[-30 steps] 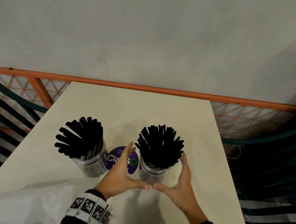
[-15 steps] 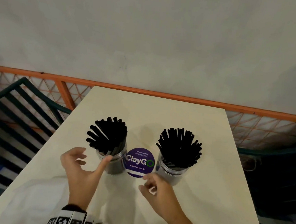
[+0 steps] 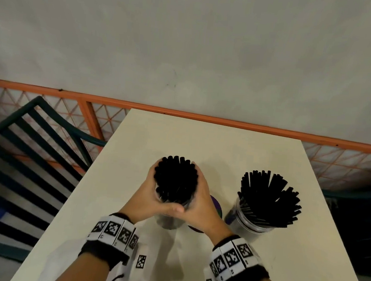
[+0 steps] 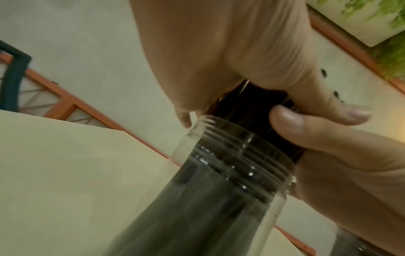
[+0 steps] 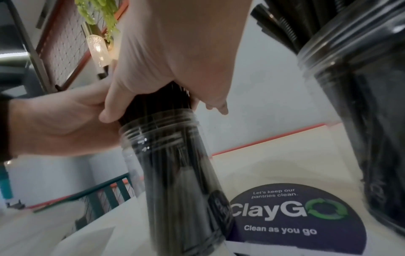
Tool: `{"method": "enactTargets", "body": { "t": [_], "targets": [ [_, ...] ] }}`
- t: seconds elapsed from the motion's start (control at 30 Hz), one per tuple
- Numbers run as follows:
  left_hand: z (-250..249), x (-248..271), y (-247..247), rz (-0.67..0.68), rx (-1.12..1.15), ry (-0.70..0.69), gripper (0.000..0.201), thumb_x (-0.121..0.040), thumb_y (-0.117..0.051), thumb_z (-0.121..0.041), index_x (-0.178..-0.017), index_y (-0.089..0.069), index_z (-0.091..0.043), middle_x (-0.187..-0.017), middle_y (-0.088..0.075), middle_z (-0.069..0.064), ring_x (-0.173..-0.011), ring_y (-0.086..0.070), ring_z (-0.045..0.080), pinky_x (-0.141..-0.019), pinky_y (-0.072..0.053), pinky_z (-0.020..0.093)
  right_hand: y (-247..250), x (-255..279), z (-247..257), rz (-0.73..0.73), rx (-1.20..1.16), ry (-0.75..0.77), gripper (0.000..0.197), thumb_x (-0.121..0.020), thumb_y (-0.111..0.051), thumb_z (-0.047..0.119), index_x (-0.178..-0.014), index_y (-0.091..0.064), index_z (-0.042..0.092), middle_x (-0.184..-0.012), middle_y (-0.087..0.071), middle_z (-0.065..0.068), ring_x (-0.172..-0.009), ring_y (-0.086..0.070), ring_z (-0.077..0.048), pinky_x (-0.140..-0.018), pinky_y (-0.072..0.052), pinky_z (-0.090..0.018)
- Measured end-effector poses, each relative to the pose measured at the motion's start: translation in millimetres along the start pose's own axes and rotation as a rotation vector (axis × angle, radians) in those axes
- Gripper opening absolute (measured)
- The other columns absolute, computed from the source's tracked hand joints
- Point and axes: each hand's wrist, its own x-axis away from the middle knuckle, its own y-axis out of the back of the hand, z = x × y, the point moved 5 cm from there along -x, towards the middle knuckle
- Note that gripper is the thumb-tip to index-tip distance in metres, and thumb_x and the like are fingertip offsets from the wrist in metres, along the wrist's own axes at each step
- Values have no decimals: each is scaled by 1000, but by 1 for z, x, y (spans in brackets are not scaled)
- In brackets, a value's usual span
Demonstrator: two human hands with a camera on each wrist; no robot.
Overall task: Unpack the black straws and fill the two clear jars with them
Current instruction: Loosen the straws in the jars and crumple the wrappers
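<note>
Here both hands, left hand (image 3: 145,198) and right hand (image 3: 201,204), curl round the black straws (image 3: 175,180) bunched upright in the left jar (image 4: 230,173) (thumbs meeting), beside the purple ClayGo sticker (image 5: 291,218), the right jar (image 3: 249,223) standing beyond it.

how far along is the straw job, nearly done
Nearly done, it seems. Done: both clear jars hold black straws; the right jar stands alone, its straws fanned out. In hand: the left hand and right hand cup the left jar's straws above the left jar, gathering them upright. Left: releasing the bundle, and the white wrapper lying near the table edge.
</note>
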Motion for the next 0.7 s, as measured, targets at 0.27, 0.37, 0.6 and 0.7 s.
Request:
{"method": "enactTargets", "body": {
  "t": [0.27, 0.37, 0.6, 0.7],
  "targets": [
    [-2, -3, 3, -179, 3, -62, 84, -49, -81, -41, -120, -36, -43, -125, -50, -13, -115, -49, -5, -93, -43, 11, 0, -2, -2, -117, -171, -15, 87, -54, -76, 35, -120, -24, 56, -130, -46, 4, -119, -50, -8, -99, -48, -37],
    [3, -2, 12, -122, -32, -69, 98, -44, -82, -44, -126, -26, -47, -131, -38, -23, -121, -40, -10, -95, -37, 7, 1, 5, -10, -70, -167, -27, 110, -51, -84, 46, -134, -12, 49, -140, -31, 21, -130, -41, -10, -107, -41, -38],
    [14, -9, 14, 81, -49, -10, 124, -34, -85, -53, -134, -10, -45, -129, -34, -32, -117, -36, -22, -93, -32, 0, -13, 4, -5, -101, -119, 23, 105, -48, -83, 53, -132, -21, 51, -137, -40, 9, -131, -39, -14, -108, -36, -50],
    [8, -13, 5, 37, -50, -37, 109, -42, -89, -37, -126, -20, -48, -126, -38, -31, -115, -37, -23, -89, -31, -3, -14, -3, 5, -145, -72, 49, 87, -53, -77, 45, -120, -24, 63, -121, -40, 35, -122, -45, -12, -108, -32, -56]
  ]
}}
